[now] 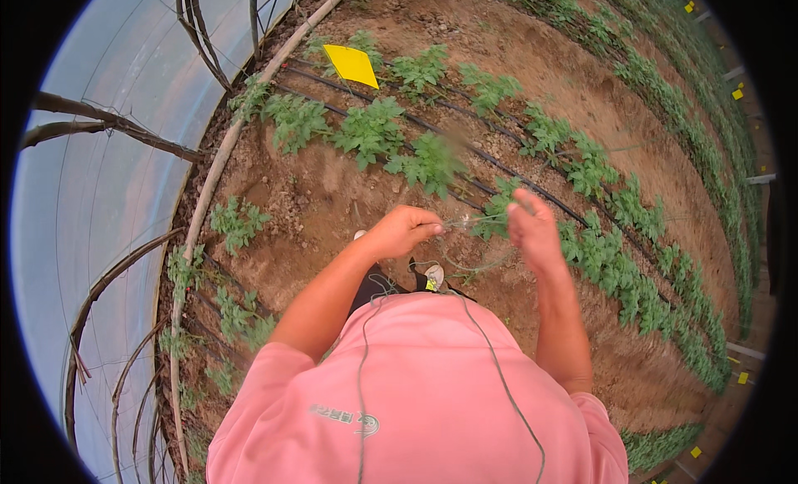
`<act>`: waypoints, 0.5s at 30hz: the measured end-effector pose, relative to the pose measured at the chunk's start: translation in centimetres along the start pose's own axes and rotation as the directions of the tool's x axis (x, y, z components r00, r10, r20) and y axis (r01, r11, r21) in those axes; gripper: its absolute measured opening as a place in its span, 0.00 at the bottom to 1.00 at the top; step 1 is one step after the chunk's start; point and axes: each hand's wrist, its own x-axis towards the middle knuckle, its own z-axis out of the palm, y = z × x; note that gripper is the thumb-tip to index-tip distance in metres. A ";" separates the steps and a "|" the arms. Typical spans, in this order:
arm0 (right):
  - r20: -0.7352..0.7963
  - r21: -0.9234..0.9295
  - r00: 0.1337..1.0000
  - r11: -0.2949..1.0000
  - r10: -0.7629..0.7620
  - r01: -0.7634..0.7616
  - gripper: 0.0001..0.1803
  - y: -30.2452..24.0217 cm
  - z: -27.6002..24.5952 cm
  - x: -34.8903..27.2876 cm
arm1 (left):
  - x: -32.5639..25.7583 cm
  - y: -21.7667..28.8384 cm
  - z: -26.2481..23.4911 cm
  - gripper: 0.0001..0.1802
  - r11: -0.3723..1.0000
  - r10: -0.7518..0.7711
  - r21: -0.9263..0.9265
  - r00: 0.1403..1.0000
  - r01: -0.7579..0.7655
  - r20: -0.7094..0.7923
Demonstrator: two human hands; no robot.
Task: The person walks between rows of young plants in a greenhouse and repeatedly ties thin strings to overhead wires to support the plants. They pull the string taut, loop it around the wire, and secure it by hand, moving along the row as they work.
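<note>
My left hand (405,230) is closed in a pinch on a thin grey-green string (467,224) stretched toward my right hand (533,228). The right hand's fingers grip the string's other part, blurred by motion. More of the string loops below the hands and runs down over my pink shirt (416,392). Both hands are held above a row of low green leafy plants (428,161) growing in brown soil. One shoe (433,276) shows beneath the hands.
Black drip hoses (499,166) run along the plant rows. A yellow card (352,65) stands above the far plants. A pale pipe (218,164) edges the bed on the left beside the plastic greenhouse wall (108,193) with curved ribs. Further plant rows lie to the right.
</note>
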 end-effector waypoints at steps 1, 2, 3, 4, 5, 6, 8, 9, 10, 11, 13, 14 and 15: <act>-0.092 0.072 0.994 0.996 -0.053 0.059 0.15 -1.9 -1.0 0.2 | -0.5 -1.5 -1.2 0.11 0.999 -0.046 0.008 0.999 0.046 -0.005; -0.181 0.139 0.979 0.983 -0.097 0.123 0.14 -3.6 -2.1 0.6 | -1.6 -3.2 -2.9 0.10 0.995 -0.095 0.018 0.995 0.095 -0.015; -0.230 0.196 0.964 0.963 -0.136 0.183 0.12 -4.7 -3.4 0.8 | -2.4 -4.6 -4.8 0.10 0.990 -0.137 0.030 0.991 0.137 -0.012; -0.282 0.252 0.944 0.936 -0.173 0.247 0.11 -5.6 -4.3 1.0 | -3.5 -5.7 -6.6 0.11 0.984 -0.171 0.037 0.985 0.172 -0.020; -0.297 0.152 0.928 0.948 -0.225 0.278 0.12 -6.6 -4.5 1.0 | -4.7 -6.5 -8.2 0.12 0.978 -0.204 0.039 0.979 0.205 -0.021; -0.268 0.098 0.940 0.965 -0.211 0.244 0.16 -7.2 -3.8 0.9 | -5.0 -6.1 -10.0 0.12 0.915 -0.383 0.154 0.923 0.374 0.033; -0.220 -0.018 0.961 0.985 -0.171 0.171 0.25 -8.2 -0.6 1.3 | -4.9 -6.8 -12.1 0.15 0.878 -0.132 0.467 0.991 0.100 0.036; -0.157 -0.086 0.973 0.984 -0.171 0.158 0.25 -8.2 0.6 1.6 | -3.7 -5.9 -12.1 0.17 0.889 -0.058 0.453 0.997 0.071 -0.043; -0.082 -0.150 0.983 0.977 -0.164 0.151 0.26 -7.9 2.0 2.2 | -2.3 -4.1 -12.1 0.19 0.894 0.012 0.445 0.991 0.049 -0.133; -0.032 -0.156 0.983 0.972 -0.182 0.175 0.24 -7.7 3.5 2.5 | -0.7 -2.2 -12.2 0.22 0.898 0.082 0.439 0.971 0.026 -0.224; 0.067 -0.182 0.977 0.960 -0.205 0.213 0.20 -7.6 6.1 3.1 | 3.0 2.5 -11.8 0.26 0.935 0.175 0.330 0.977 -0.128 -0.118; 0.114 -0.204 0.971 0.952 -0.208 0.228 0.18 -7.6 7.1 3.2 | 4.3 4.9 -11.0 0.24 0.937 0.249 0.267 0.967 -0.227 -0.054; 0.163 -0.226 0.964 0.943 -0.208 0.242 0.16 -7.5 7.8 3.2 | 5.3 6.5 -10.2 0.22 0.927 0.324 0.196 0.946 -0.319 0.004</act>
